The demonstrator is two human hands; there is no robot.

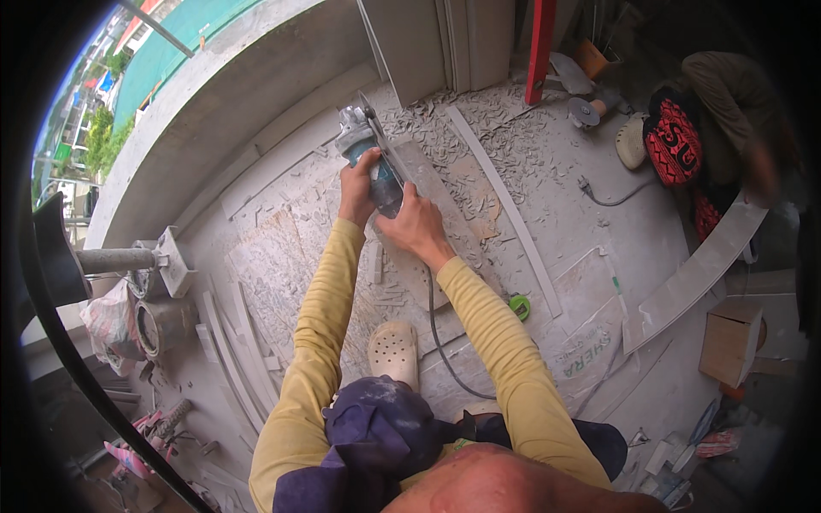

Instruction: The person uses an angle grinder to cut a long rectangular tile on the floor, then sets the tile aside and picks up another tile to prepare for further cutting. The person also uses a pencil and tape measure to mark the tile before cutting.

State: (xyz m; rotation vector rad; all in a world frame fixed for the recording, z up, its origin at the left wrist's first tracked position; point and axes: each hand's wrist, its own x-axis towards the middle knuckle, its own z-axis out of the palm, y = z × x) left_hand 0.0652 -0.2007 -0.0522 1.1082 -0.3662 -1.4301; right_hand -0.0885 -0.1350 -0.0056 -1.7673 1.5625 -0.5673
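My left hand is wrapped round the body of a teal and grey angle grinder, close behind its metal head. My right hand is closed at the tail end of the same grinder. The disc shows nearly edge-on at the far end, beside a thin grey strip that runs back toward my right fingers. Whether the disc touches anything, I cannot tell. A black cord trails from the tool toward me. Below the grinder lies a dusty grey board. My pale clog stands at its near end.
Broken chips litter the floor around a long narrow strip. A green tape measure lies to the right. At far right a person crouches by a curved-looking panel; another disc tool and a plug lie nearby.
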